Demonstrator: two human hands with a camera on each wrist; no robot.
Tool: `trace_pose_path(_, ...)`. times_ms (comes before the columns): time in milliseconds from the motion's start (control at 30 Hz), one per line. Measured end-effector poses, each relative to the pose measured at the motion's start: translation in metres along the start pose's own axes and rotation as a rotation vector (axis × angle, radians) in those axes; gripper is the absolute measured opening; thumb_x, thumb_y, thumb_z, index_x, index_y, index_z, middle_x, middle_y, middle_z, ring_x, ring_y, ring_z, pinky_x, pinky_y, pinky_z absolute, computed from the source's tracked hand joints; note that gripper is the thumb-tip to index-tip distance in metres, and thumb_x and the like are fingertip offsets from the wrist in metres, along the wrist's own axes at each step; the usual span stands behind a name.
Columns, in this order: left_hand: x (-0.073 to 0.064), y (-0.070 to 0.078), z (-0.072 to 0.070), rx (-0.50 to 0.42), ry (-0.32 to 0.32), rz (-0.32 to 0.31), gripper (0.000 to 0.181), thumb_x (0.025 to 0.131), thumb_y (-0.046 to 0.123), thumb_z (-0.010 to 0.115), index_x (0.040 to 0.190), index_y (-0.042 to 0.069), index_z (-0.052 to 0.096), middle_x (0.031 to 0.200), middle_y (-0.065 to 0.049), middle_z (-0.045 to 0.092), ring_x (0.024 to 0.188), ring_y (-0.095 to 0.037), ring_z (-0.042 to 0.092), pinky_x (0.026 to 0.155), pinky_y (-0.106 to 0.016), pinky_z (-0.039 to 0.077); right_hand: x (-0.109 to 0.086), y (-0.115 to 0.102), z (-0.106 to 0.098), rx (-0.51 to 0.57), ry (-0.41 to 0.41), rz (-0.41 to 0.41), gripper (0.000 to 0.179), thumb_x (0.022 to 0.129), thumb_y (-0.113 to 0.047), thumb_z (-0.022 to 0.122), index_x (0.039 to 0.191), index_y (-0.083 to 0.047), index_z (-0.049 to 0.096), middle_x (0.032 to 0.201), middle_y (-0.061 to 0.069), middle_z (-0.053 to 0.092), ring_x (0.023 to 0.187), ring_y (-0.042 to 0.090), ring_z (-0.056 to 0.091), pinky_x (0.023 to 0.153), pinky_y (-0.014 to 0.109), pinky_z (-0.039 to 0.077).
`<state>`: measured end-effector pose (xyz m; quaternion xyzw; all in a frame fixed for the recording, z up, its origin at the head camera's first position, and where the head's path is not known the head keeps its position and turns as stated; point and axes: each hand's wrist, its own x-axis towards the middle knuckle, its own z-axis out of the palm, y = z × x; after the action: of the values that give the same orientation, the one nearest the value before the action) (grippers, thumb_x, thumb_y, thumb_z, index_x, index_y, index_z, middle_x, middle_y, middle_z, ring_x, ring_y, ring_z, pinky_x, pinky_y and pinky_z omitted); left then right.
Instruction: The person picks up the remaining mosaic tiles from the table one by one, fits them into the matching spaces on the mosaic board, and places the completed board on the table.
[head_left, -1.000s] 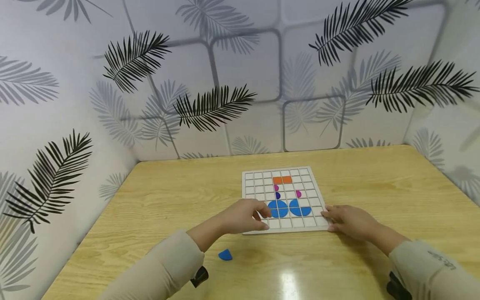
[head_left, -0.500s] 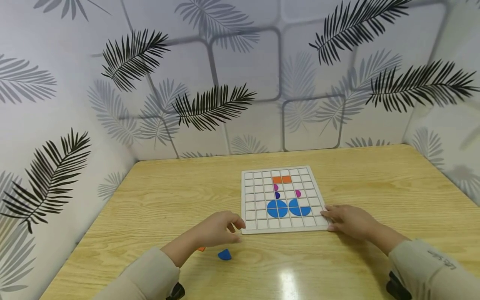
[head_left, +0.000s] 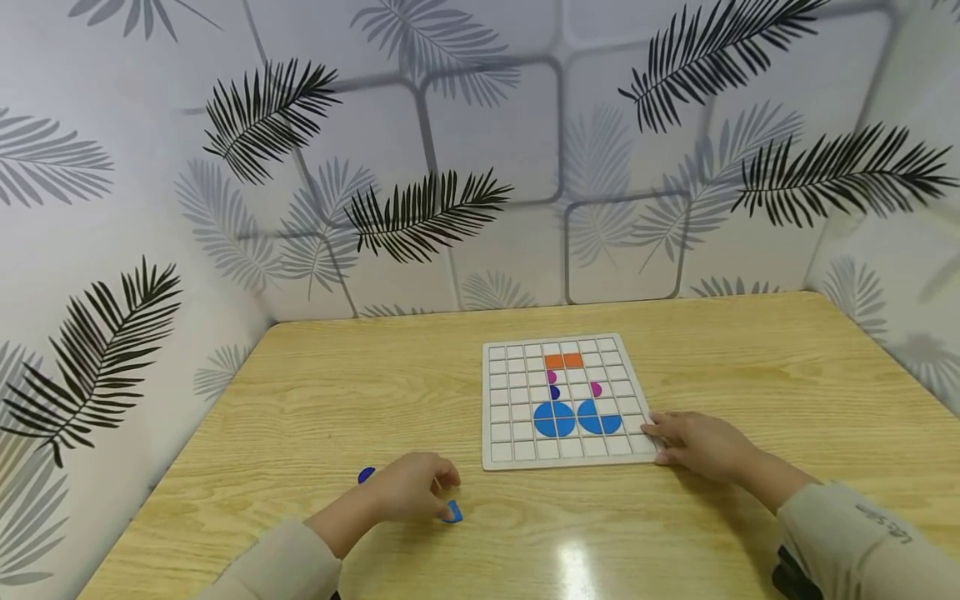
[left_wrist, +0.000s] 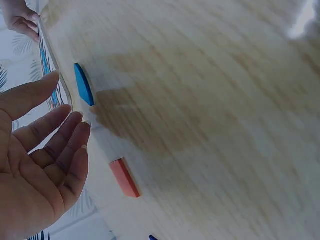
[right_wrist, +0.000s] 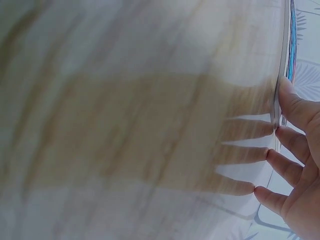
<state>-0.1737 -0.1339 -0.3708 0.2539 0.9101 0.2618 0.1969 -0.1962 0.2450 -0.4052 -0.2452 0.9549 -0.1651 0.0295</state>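
A white grid board (head_left: pixel 517 454) lies on the wooden table, bearing orange squares (head_left: pixel 564 361), blue quarter circles forming rounded shapes, and small pink and dark blue half circles. My right hand (head_left: pixel 701 446) holds its near right corner, thumb and fingertips at the edge; in the right wrist view the other fingertips reach the tabletop. My left hand (head_left: pixel 412 487) hovers left of the board, fingers loosely bent and holding nothing. Its thumb overlaps a loose blue quarter-circle piece (head_left: pixel 454 512) in the head view; the left wrist view shows this blue piece (left_wrist: pixel 84 85) just beyond the fingertips.
A loose orange piece (left_wrist: pixel 124 178) lies near the left hand, hidden behind it in the head view. A dark blue piece (head_left: pixel 366 475) lies left of the left wrist. A leaf-patterned wall (head_left: pixel 510 250) stands behind the table.
My left hand has moved from over the board's near left part down and left to the loose blue piece. The dark blue piece has come into view. My right hand stays at the board's corner.
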Motion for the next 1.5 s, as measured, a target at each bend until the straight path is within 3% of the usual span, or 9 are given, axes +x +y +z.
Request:
trace_pose_path(200, 0.000, -0.007, 0.004, 0.024, 0.008, 0.002, 0.030, 0.066, 0.010, 0.072, 0.093, 0.003, 0.058, 0.086, -0.001, 0.055, 0.079, -0.018, 0.052, 0.069, -0.031, 0.043, 0.000, -0.001, -0.001, -0.013, 0.009, -0.008, 0.043, 0.078, -0.026, 0.061, 0.113, -0.001, 0.056, 0.120, 0.021, 0.046, 0.108, 0.040, 0.041, 0.085, 0.050, 0.032)
trace_pose_path(467, 0.004, -0.011, 0.011, 0.068, 0.042, 0.075, 0.020, 0.067, 0.009, 0.072, 0.081, 0.007, 0.057, 0.078, 0.002, 0.050, 0.074, -0.015, 0.050, 0.066, -0.025, 0.042, 0.000, -0.002, -0.001, -0.006, 0.003, 0.009, 0.043, 0.079, -0.027, 0.060, 0.113, -0.003, 0.056, 0.121, 0.020, 0.045, 0.109, 0.040, 0.040, 0.085, 0.051, 0.032)
trace_pose_path(633, 0.005, -0.011, 0.014, 0.070, 0.037, 0.086, 0.016, 0.069, 0.010, 0.071, 0.077, 0.008, 0.057, 0.077, 0.003, 0.049, 0.072, -0.012, 0.049, 0.065, -0.023, 0.042, 0.001, -0.002, 0.000, -0.003, -0.002, 0.014, 0.043, 0.079, -0.028, 0.060, 0.114, -0.004, 0.056, 0.122, 0.019, 0.045, 0.109, 0.040, 0.040, 0.085, 0.051, 0.032)
trace_pose_path(967, 0.004, -0.010, 0.016, 0.084, 0.082, 0.055, 0.020, 0.069, 0.011, 0.072, 0.080, 0.007, 0.055, 0.077, 0.002, 0.050, 0.072, -0.014, 0.048, 0.065, -0.025, 0.041, 0.000, -0.002, -0.001, -0.003, 0.008, 0.007, 0.042, 0.079, -0.027, 0.060, 0.113, -0.002, 0.056, 0.121, 0.020, 0.046, 0.109, 0.040, 0.040, 0.085, 0.051, 0.032)
trace_pose_path(1500, 0.000, -0.006, 0.018, 0.104, 0.075, 0.037, 0.018, 0.072, 0.013, 0.069, 0.077, 0.007, 0.052, 0.074, 0.001, 0.045, 0.067, -0.011, 0.042, 0.059, -0.023, 0.039, -0.003, 0.002, 0.003, -0.019, 0.039, -0.030, 0.042, 0.079, -0.025, 0.060, 0.113, -0.001, 0.056, 0.119, 0.022, 0.047, 0.107, 0.041, 0.041, 0.083, 0.050, 0.034)
